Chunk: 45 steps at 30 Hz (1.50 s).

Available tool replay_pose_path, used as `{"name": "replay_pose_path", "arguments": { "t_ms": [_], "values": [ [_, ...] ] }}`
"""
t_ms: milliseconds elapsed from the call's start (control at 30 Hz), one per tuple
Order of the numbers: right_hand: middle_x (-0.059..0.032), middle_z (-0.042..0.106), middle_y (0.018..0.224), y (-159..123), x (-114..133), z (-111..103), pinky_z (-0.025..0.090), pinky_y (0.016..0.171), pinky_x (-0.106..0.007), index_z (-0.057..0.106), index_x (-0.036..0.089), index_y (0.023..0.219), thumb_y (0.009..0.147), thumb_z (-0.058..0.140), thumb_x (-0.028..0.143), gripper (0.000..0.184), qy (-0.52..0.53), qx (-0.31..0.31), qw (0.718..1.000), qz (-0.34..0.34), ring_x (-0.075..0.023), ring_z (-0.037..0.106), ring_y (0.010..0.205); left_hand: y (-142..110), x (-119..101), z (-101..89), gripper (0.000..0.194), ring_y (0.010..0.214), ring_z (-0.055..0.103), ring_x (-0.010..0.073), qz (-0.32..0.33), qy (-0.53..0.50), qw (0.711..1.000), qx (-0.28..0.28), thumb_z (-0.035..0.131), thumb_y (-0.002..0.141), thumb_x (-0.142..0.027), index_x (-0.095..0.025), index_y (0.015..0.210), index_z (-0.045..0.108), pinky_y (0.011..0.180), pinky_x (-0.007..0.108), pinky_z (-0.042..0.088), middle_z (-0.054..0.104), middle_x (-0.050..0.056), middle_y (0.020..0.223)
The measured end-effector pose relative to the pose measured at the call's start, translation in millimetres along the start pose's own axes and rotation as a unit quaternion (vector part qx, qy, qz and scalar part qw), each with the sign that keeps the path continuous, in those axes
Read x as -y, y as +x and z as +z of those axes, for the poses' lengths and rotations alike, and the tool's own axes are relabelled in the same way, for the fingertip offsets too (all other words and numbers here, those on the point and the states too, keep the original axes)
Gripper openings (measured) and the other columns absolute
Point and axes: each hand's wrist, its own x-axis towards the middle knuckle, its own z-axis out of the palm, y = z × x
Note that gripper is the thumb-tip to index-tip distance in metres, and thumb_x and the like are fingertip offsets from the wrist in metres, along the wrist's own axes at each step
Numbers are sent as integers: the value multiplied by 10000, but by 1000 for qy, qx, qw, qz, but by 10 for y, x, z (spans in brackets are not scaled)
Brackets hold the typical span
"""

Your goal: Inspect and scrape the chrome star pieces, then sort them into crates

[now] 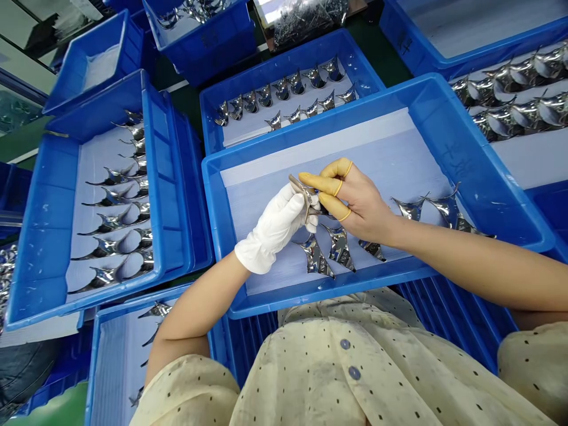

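Observation:
My left hand (277, 228), in a white glove, is closed round a shiny curved metal part (304, 194) held over the blue tray (224, 236) in front of me. My right hand (350, 198), with yellow finger cots on three fingers, pinches the same part from the right. Below the hands, several polished metal parts (339, 248) lie on the white liner of the tray, and more of them (437, 208) lie to the right.
Blue trays stand all around. The left tray (39, 236) holds a column of the same metal parts, the tray behind (213, 118) two rows, the far right tray (515, 83) many more. A further tray (100, 355) sits at lower left.

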Motion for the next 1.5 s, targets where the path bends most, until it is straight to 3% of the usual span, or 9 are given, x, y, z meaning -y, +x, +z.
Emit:
{"name": "replay_pose_path", "arguments": {
  "t_ms": [367, 567, 833, 1067, 1267, 1367, 1500],
  "values": [
    [-80, 625, 1070, -22, -11, 41, 621, 876, -369, 717, 317, 1512, 1110, 519, 234, 455, 37, 0, 999, 17, -189, 640, 986, -22, 58, -4, 585, 569, 605, 96, -9, 32, 999, -22, 872, 823, -724, -216, 925, 600, 559, 254, 596, 644, -3, 828],
    [-73, 617, 1055, 4, 4, 19, 623, 857, -350, 708, 323, 1526, 1102, 542, 195, 473, 57, -5, 998, -11, -180, 646, 972, -32, 62, -26, 601, 607, 614, 101, -29, 30, 998, -36, 874, 806, -741, -216, 938, 611, 555, 248, 598, 642, 7, 859],
    [-74, 626, 1049, 25, -2, -53, 630, 818, -345, 753, 314, 1457, 1112, 522, 236, 422, 44, 29, 999, -11, -172, 659, 938, -50, 11, 22, 639, 566, 603, 104, -55, 6, 997, -47, 907, 748, -764, -215, 905, 618, 506, 249, 568, 643, 4, 816],
    [-71, 641, 1052, 47, -11, -68, 628, 811, -320, 737, 315, 1468, 1115, 524, 216, 424, 29, 22, 999, -35, -165, 674, 956, -28, 18, 7, 600, 558, 602, 99, -41, -2, 999, -31, 897, 795, -719, -209, 915, 605, 497, 236, 554, 622, 0, 804],
    [-84, 663, 1076, 44, 4, -65, 639, 835, -347, 735, 289, 1466, 1122, 498, 244, 420, 21, 46, 998, -27, -178, 684, 974, -9, 51, -20, 595, 593, 618, 111, -58, 7, 997, -59, 865, 813, -737, -219, 918, 591, 514, 243, 562, 645, 9, 812],
    [-86, 673, 1069, 49, 5, -78, 637, 842, -353, 745, 289, 1454, 1114, 508, 258, 415, 25, 56, 998, -28, -184, 685, 976, 5, 42, -24, 593, 566, 602, 104, -37, 16, 998, -53, 863, 818, -741, -218, 919, 604, 505, 242, 552, 646, 3, 802],
    [-96, 697, 1084, 59, -41, -117, 633, 910, -430, 780, 294, 1393, 1092, 560, 304, 373, 64, 14, 998, 16, -223, 683, 1003, 3, -14, -42, 593, 518, 574, 99, 26, 98, 993, -58, 823, 844, -770, -219, 931, 625, 505, 254, 542, 645, -11, 760]
  ]
}}
